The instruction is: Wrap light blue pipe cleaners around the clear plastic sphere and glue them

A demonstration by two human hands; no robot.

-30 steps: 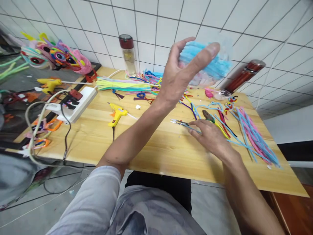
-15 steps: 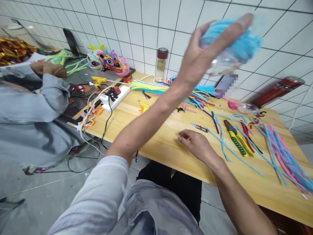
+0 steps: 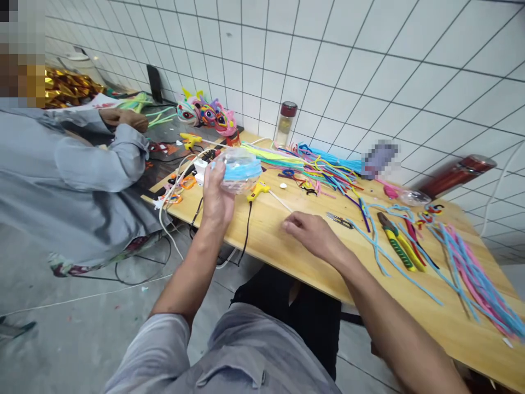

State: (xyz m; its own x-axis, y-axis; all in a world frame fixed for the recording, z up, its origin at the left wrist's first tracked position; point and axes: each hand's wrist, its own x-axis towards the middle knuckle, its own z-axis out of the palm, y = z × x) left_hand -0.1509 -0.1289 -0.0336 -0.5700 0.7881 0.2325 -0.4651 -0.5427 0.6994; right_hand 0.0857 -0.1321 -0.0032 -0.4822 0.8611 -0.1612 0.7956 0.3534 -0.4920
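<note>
My left hand (image 3: 219, 197) is closed around a clear plastic ball (image 3: 240, 169) partly wrapped in fluffy blue pipe cleaners, held above the table beside the white power strip (image 3: 200, 171). My right hand (image 3: 309, 232) rests near the table's front, its fingers loosely curled with nothing visible in them. Just beyond its fingertips ends the white glue stick of a yellow glue gun (image 3: 258, 190), which lies to the right of the ball. Small thread snips (image 3: 339, 220) lie to the right of that hand.
Green-and-yellow pliers (image 3: 396, 241), blue and pink pipe cleaners (image 3: 471, 273) and a red thermos (image 3: 459, 178) are on the right. A glass bottle (image 3: 286, 125) stands by the tiled wall. At left, a co-worker's sleeve (image 3: 102, 164) is near colourful lion-head crafts (image 3: 209, 115).
My left hand has brought the blue-wrapped ball down and left, from high before the wall to above the table. My right hand has shifted slightly left. The view has turned a little.
</note>
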